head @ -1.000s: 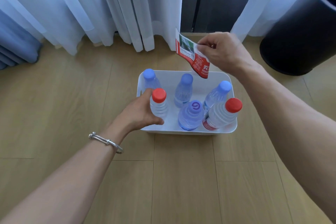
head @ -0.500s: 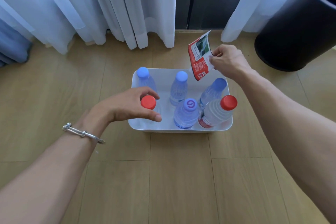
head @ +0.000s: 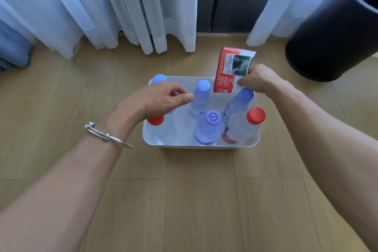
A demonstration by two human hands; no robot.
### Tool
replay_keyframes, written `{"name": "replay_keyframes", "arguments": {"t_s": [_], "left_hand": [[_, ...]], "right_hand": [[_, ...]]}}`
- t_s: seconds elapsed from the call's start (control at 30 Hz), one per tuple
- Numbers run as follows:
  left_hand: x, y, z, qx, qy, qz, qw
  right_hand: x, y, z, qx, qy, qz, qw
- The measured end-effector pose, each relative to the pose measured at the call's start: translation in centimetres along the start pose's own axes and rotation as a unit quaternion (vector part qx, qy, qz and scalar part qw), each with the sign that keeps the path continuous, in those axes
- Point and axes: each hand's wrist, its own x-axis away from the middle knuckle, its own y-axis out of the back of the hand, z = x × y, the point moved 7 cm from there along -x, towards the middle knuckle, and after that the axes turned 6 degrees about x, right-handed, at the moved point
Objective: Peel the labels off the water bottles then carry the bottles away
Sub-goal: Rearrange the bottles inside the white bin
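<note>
A white bin (head: 201, 145) on the wooden floor holds several clear water bottles. A red-capped bottle (head: 158, 127) without a label stands at its front left, partly under my left hand (head: 161, 98), which hovers above it with loose fingers and holds nothing. Another red-capped bottle (head: 242, 127) at the front right still wears a red label. Blue-capped bottles (head: 201, 98) stand behind, and a purple-capped one (head: 208, 129) at front middle. My right hand (head: 258, 80) pinches a peeled red and white label (head: 232, 69) above the bin's back right corner.
A large black round bin (head: 335, 32) stands at the right, open at the top. White curtains (head: 122, 6) hang behind the white bin, with a dark door frame between them. Bare wooden floor lies in front and to the left.
My left hand has let go of the unlabelled red-capped bottle, now standing in the bin, and lifted above it. My right hand has come down and nearer with the label.
</note>
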Motion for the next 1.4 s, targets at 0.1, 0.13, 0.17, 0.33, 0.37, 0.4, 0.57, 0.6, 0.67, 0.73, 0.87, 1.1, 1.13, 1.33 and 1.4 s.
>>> {"name": "replay_keyframes", "arguments": {"t_s": [0.1, 0.13, 0.17, 0.33, 0.37, 0.4, 0.57, 0.6, 0.67, 0.73, 0.87, 1.1, 1.13, 1.33, 1.4], "left_hand": [[0.0, 0.0, -0.2, -0.015, 0.013, 0.007, 1.000], [0.0, 0.0, -0.2, -0.018, 0.014, 0.006, 1.000], [0.0, 0.1, -0.3, -0.025, 0.014, 0.005, 1.000], [-0.5, 0.5, -1.2, -0.030, 0.006, -0.001, 1.000], [-0.5, 0.4, -1.4, -0.029, 0.003, -0.001, 1.000], [-0.6, 0.4, -1.5, -0.030, 0.000, -0.001, 1.000], [-0.5, -0.1, -1.6, -0.056, 0.004, -0.007, 0.998], [-0.5, -0.1, -1.6, -0.059, 0.007, -0.006, 0.998], [-0.3, 0.0, -1.6, -0.061, 0.010, -0.007, 0.998], [-0.1, 0.2, -1.5, -0.061, 0.009, -0.011, 0.998], [0.2, 0.6, -1.6, -0.056, 0.006, -0.021, 0.998], [0.2, 1.0, -1.5, -0.053, -0.007, -0.035, 0.998], [0.2, 1.1, -1.5, -0.055, -0.007, -0.036, 0.998], [0.6, 1.2, -1.6, -0.065, 0.000, -0.039, 0.997], [0.7, 1.2, -1.6, -0.064, 0.004, -0.042, 0.997]], "right_hand": [[-0.1, 0.6, -0.3, -0.018, -0.013, -0.030, 0.999], [-0.1, 0.8, -0.4, -0.018, -0.014, -0.040, 0.999], [-0.1, 1.1, -0.4, -0.014, -0.014, -0.048, 0.999], [0.0, 1.8, -0.4, -0.002, -0.012, -0.070, 0.998], [0.1, 1.8, -0.4, -0.004, -0.007, -0.068, 0.998], [0.1, 1.8, -0.2, -0.004, -0.001, -0.067, 0.998], [0.3, 1.3, 1.1, -0.007, 0.036, -0.049, 0.998], [0.4, 1.0, 1.6, -0.003, 0.047, -0.041, 0.998], [0.8, 0.7, 2.6, 0.009, 0.070, -0.027, 0.997], [1.2, 0.4, 3.5, 0.023, 0.094, -0.013, 0.995], [2.1, -0.2, 5.3, 0.043, 0.145, 0.012, 0.988], [4.1, -2.9, 8.7, 0.097, 0.225, 0.082, 0.966], [4.2, -3.4, 8.9, 0.116, 0.225, 0.091, 0.963], [4.2, -4.6, 8.9, 0.159, 0.209, 0.068, 0.963], [4.2, -4.9, 8.7, 0.144, 0.202, 0.068, 0.966]]}}
